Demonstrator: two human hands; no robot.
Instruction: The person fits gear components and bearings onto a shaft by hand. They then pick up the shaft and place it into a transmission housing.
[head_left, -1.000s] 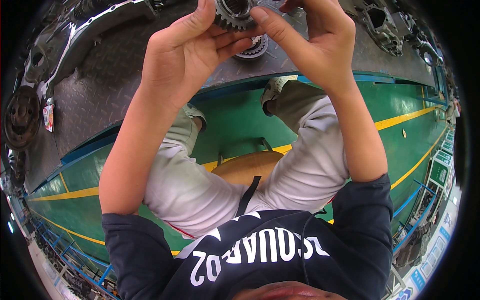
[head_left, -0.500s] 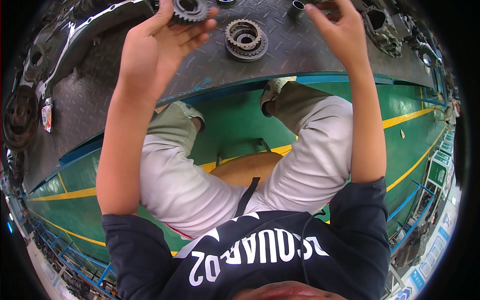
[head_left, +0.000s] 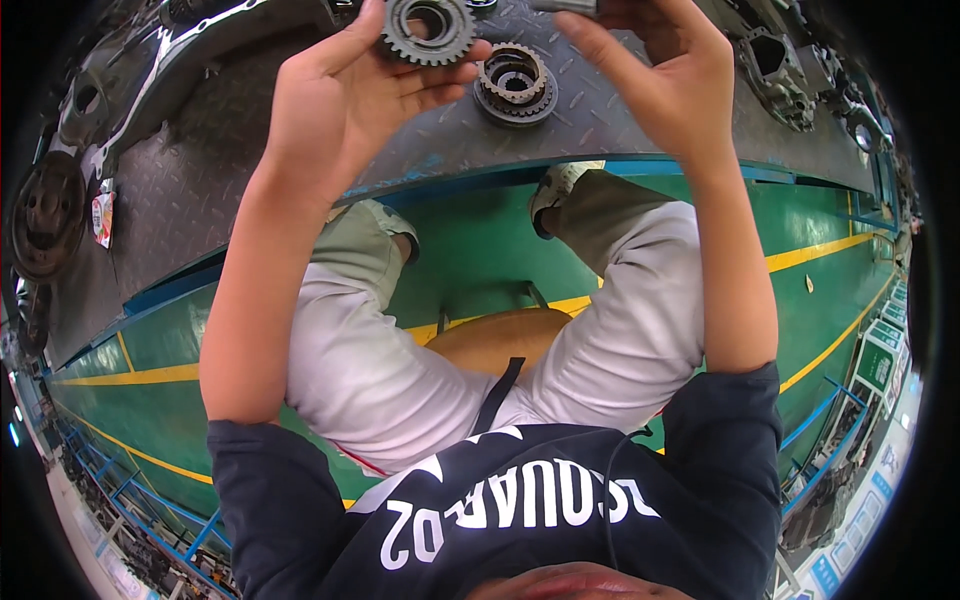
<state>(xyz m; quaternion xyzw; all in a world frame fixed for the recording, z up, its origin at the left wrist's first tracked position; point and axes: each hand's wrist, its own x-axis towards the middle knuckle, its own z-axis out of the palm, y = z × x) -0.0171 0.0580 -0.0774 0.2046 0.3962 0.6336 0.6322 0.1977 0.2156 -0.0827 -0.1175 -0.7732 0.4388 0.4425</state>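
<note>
My left hand (head_left: 345,95) is closed on a toothed metal gear (head_left: 457,40), its thumb on the near side and fingers beneath. The gear's round bore faces up toward me. At the top edge my right hand (head_left: 675,85) grips a short grey metal sleeve (head_left: 566,6), held sideways; the fingertips are partly cut off by the frame. Between the hands, a toothed brass-coloured ring (head_left: 541,76) rests on a wider dark gear hub (head_left: 520,117) on the metal table (head_left: 440,145).
A large metal housing (head_left: 130,110) lies at the left, near a dark round pulley-like part (head_left: 50,215) and a small coloured packet (head_left: 102,220). Cast housings (head_left: 775,75) stand at the right. Below the table edge are my legs and a wooden stool (head_left: 500,335).
The gear in my left hand has moved right and turned its face toward me. The sleeve has tipped from upright to sideways in my right hand. The view has shifted slightly.
</note>
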